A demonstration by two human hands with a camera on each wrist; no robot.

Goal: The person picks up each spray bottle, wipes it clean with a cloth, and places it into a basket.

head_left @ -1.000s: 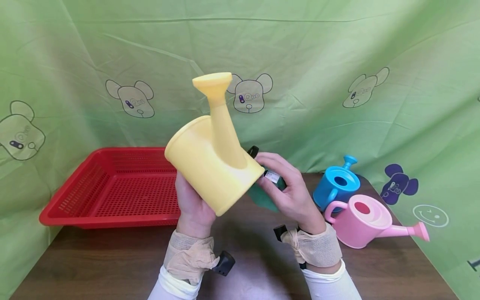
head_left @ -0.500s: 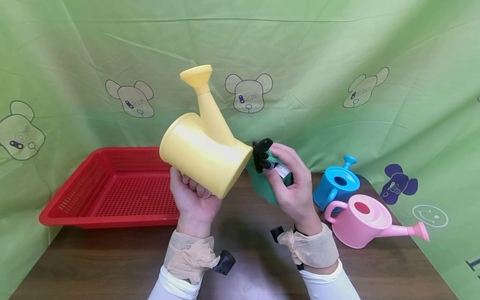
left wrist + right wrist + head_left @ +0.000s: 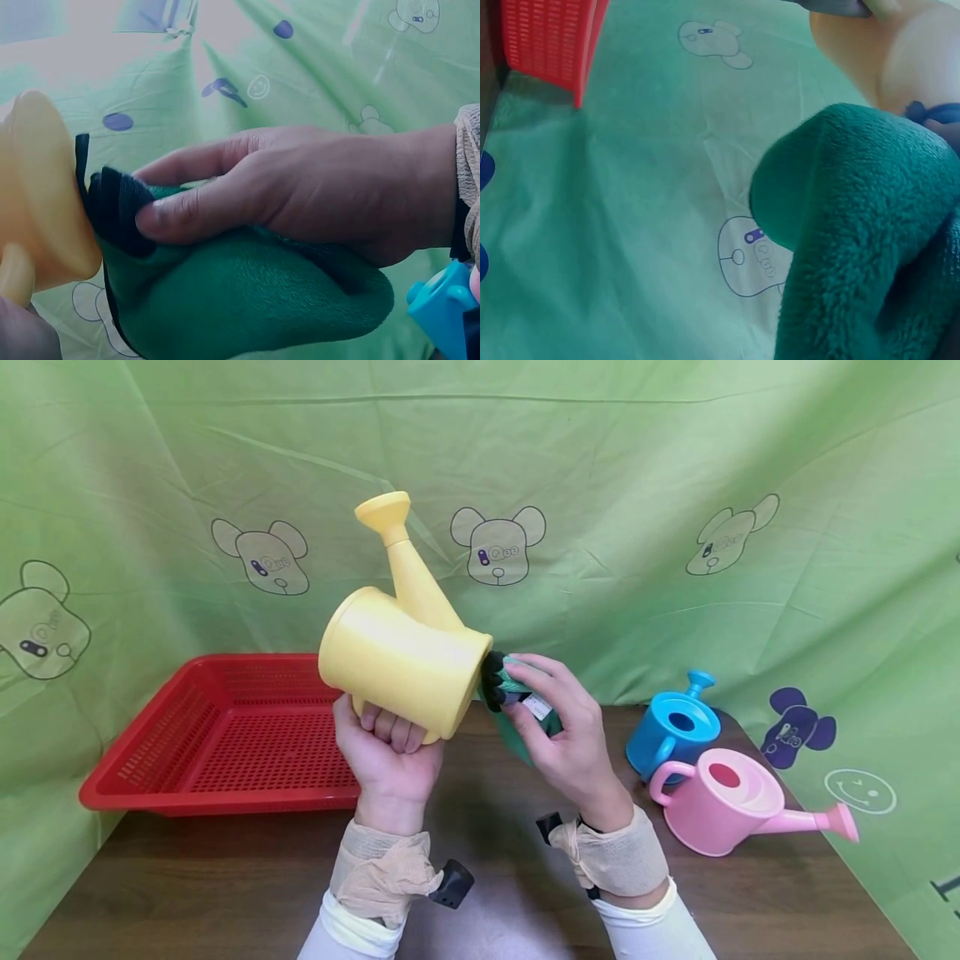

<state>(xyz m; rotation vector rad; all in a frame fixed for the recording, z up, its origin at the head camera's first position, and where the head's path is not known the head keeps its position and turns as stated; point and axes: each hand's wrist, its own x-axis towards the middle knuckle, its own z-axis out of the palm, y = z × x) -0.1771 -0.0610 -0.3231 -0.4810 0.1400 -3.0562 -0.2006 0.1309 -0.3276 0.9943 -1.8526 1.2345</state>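
The right hand point(image 3: 566, 727), pinching a green cloth point(image 3: 247, 300), has shifted leftward to the base point(image 3: 64, 187) of the raised, tilted yellow watering can point(image 3: 397, 660); cloth and can now appear to meet, though contact is partly hidden. The left hand point(image 3: 386, 756) grips the handle point(image 3: 357, 702).

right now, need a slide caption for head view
Left hand grips a tilted yellow watering can; right hand holds green cloth at its base.

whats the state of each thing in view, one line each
Yellow can: gripped by the left hand, raised, tilted, spout upward
Green cloth: bunched in the right hand, up against the can
Blue can: upright on the table
Pink can: upright on the table
Red basket: upright on the table
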